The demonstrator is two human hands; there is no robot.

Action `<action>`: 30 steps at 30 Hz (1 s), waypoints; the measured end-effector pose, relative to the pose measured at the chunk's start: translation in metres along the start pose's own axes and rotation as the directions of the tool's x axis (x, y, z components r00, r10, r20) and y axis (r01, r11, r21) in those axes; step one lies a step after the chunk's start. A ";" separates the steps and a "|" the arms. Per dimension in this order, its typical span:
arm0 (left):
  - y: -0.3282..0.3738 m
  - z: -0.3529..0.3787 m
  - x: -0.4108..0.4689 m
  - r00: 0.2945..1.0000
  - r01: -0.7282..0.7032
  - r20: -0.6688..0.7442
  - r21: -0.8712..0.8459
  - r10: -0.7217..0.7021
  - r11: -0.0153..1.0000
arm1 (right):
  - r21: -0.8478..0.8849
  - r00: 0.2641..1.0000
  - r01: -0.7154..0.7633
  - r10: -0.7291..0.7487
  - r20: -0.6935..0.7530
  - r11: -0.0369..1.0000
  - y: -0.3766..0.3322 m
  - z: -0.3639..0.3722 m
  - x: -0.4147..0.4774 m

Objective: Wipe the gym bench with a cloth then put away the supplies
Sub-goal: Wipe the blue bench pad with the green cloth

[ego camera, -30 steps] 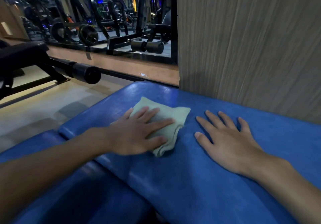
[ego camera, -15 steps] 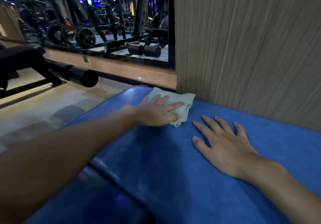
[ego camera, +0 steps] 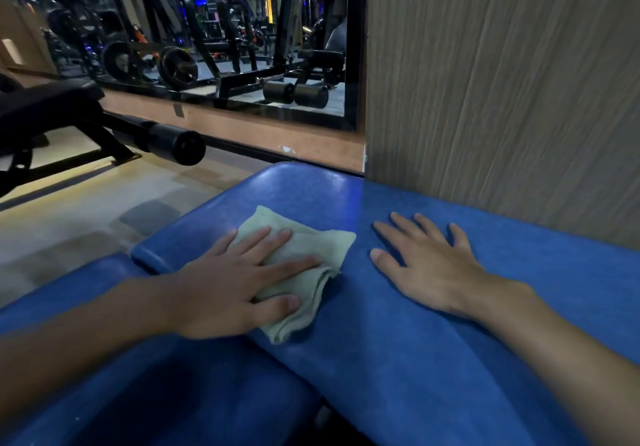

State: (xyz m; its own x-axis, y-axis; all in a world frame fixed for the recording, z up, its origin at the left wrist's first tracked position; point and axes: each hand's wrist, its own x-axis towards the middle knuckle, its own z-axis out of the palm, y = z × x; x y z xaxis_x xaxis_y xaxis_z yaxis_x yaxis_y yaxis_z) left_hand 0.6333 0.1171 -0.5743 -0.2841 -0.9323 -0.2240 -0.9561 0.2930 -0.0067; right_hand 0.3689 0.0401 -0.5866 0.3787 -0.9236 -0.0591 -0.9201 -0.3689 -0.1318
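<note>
The left hand (ego camera: 225,293) lay flat on the cloth (ego camera: 311,255), fingers straight and spread, the palm pressing it onto the gym bench (ego camera: 398,359); nothing was pinched or curled round. The right hand (ego camera: 433,269) rested bare on the pad just to the right of the cloth, fingers likewise straight and splayed, holding nothing, apparently as a brace. The cloth was a pale green piece folded into several layers. Its far corner showed beyond the left fingertips, and its folded edges fanned out beside the thumb, on the side toward the right hand. It was judged soft, light and limp, and likely to bunch or unfold if pushed by one corner. A broad flat palm over the middle of the fold suits wiping. For lifting, a pinch through all layers at the thick folded edge near the thumb looks soundest. The bench covering appeared blue, smooth and slightly glossy, with a highlight beyond the fingertips. It was judged firm padding on which the cloth should slide readily under moderate pressure. A gap separated this pad from a lower pad (ego camera: 173,393) under the left forearm, where the cloth could catch. A wood-grain wall panel (ego camera: 502,82) stood close beyond the right hand, limiting reach there. No other supplies were visible. Wiping was judged under way, and putting away not yet begun.
</note>
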 end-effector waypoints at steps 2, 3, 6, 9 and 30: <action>-0.006 -0.003 0.028 1.000 0.015 -0.001 0.017 -0.015 1.000 | -0.022 1.000 0.002 -0.002 0.009 1.000 0.001 0.008 0.003; -0.008 -0.005 0.044 1.000 0.027 -0.006 0.034 -0.027 0.999 | -0.020 1.000 0.003 -0.003 0.005 1.000 0.002 0.010 0.003; -0.009 -0.015 0.103 0.997 0.050 -0.055 0.047 -0.047 0.998 | -0.018 1.000 0.010 -0.010 -0.011 1.000 0.003 0.011 0.002; -0.008 -0.028 0.164 0.993 0.077 -0.095 0.046 -0.073 0.996 | -0.022 1.000 0.016 -0.017 -0.019 1.000 0.004 0.012 0.003; -0.026 -0.001 -0.005 1.000 -0.019 -0.004 0.059 0.019 0.998 | -0.025 1.000 0.007 -0.007 0.008 1.000 0.000 0.004 -0.001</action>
State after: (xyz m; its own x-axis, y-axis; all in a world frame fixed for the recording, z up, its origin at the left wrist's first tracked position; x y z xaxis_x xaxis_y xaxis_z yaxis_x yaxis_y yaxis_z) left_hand 0.6598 0.1134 -0.5725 -0.3030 -0.9273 -0.2197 -0.9446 0.3228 -0.0596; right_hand 0.3689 0.0414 -0.5906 0.3859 -0.9201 -0.0664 -0.9196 -0.3780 -0.1070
